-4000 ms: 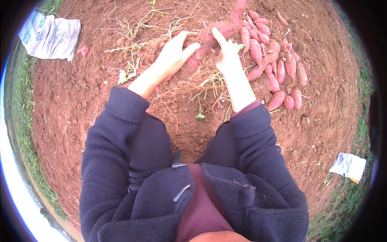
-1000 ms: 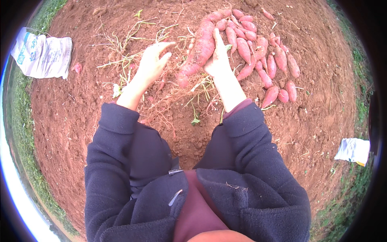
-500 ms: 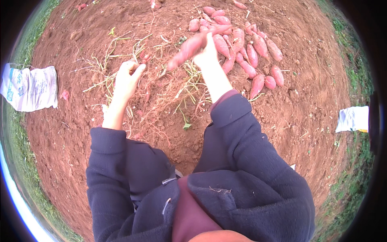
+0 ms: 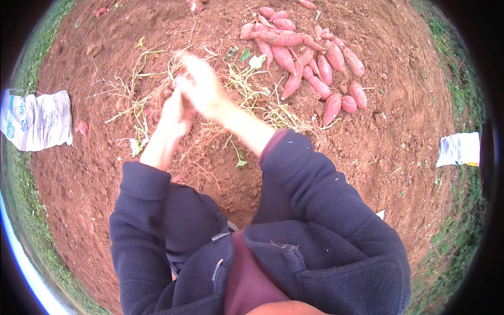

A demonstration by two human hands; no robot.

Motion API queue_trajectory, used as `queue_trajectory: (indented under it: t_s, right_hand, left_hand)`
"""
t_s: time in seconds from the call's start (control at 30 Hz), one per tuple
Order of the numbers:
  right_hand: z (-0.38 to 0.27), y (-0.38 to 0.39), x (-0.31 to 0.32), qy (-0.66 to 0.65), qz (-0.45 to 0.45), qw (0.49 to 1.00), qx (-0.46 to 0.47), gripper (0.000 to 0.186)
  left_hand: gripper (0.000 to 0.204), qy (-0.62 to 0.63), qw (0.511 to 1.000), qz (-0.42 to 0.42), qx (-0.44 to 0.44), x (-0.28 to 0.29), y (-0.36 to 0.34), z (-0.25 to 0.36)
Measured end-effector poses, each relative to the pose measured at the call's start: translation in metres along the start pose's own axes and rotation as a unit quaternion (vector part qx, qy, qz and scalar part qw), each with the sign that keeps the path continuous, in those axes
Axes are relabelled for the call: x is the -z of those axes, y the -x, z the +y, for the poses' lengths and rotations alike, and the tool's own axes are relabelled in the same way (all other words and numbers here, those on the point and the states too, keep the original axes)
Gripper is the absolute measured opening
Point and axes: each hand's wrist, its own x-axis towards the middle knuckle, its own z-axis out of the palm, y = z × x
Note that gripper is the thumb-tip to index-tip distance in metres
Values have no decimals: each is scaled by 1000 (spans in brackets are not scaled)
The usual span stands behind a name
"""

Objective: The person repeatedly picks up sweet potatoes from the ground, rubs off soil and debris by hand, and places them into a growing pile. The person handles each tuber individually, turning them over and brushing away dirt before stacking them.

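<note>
My left hand (image 4: 171, 115) reaches into a tangle of pale vines and fine roots (image 4: 135, 113) left of centre, its fingers largely covered by my right hand (image 4: 202, 89). The right hand is blurred and crosses over the left, so I cannot make out what either holds; a small reddish-brown lump shows at their fingertips. A long, thick sweet potato (image 4: 283, 39) lies across the top of a pile of red-skinned sweet potatoes (image 4: 335, 57) at the upper right. Loose green leaves (image 4: 256, 61) lie between vines and pile.
Crumbly reddish soil (image 4: 399, 178) surrounds my bent legs. A crumpled white sack (image 4: 37, 119) lies at the far left, a smaller white bag (image 4: 458, 148) at the far right. Grass (image 4: 439, 63) borders the soil on both sides, and a few small red tubers lie toward the top.
My right hand has released the long sweet potato onto the pile and swung left onto my left hand, which has moved down-left since earlier. The view has shifted slightly.
</note>
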Motion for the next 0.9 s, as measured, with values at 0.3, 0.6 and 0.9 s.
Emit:
queue_trajectory:
  t_s: [0.3,0.6,0.9]
  right_hand:
    - [86,12,7,-182,69,872,-450,64]
    - [93,1,37,-26,58,953,-296,28]
    - [83,67,13,353,-527,756,-160,81]
  left_hand:
    - [64,-178,953,-117,-215,-32,37,29]
    - [62,-456,854,87,-234,178,-44,86]
    - [86,-631,762,131,-67,324,-18,-35]
